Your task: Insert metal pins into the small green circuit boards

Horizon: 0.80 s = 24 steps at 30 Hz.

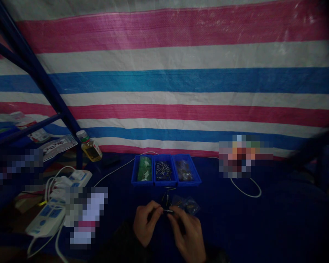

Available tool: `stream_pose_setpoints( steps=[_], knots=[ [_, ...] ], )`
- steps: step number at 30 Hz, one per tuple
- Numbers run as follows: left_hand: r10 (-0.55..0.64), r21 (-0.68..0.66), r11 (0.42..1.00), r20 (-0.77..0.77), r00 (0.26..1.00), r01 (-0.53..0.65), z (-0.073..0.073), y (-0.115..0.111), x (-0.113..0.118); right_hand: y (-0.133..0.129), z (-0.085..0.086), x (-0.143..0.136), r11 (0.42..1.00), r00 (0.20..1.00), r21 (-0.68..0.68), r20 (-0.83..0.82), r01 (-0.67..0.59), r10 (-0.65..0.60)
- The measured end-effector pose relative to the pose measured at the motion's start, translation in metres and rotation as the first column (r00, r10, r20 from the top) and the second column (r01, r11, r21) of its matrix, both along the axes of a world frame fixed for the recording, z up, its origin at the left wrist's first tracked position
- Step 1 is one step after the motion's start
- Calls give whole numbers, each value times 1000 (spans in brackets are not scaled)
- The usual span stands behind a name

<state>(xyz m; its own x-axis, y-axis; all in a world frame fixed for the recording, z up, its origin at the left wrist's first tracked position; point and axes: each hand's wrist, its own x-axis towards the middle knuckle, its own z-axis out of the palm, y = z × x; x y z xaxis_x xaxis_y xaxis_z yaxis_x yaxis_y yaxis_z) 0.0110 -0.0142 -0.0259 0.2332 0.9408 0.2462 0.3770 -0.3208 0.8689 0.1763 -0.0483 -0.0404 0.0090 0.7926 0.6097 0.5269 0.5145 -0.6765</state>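
Between the fingertips of my left hand [146,221] and my right hand [189,230] runs a small, thin metal rod [168,210]. Both hands are closed in a pinch, one at each end of it. Just beyond them, a few similar metal rods [167,197] lie loose on the dark blue table. Small clear plastic bags [190,205] with something inside rest beside these, past my right hand. Farther back stand three joined blue trays: the left tray [133,179] holds green packets, the middle tray [164,181] several metal rods, the right tray [199,179] clear plastic bags.
At left lies a white power strip [45,221] with plugs and cables. A bottle of yellowish liquid [91,149] stands by a blue metal frame [52,95]. A white cable [259,190] loops at right. Behind hangs a striped tarp [164,82]. Some patches are blurred out.
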Motion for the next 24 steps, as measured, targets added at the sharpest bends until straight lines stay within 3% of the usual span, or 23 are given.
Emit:
stream_pose_setpoints(
  steps=[3,10,17,24],
  knots=[
    [-10,-5,1000,-3,1000,10,-2,0,-1,1,-1,0,1000,1000,20,8,9,-9],
    [-34,-26,999,-20,999,33,3,-1,1,3,-6,1,996,1000,-93,2,-1,1],
    [-52,-17,999,-21,998,51,1,-1,0,4,-5,1,994,998,-88,10,69,-68],
    [-7,-10,1000,-4,1000,7,1,0,-1,3,-8,2,998,1000,-63,-13,-18,17]
  ],
)
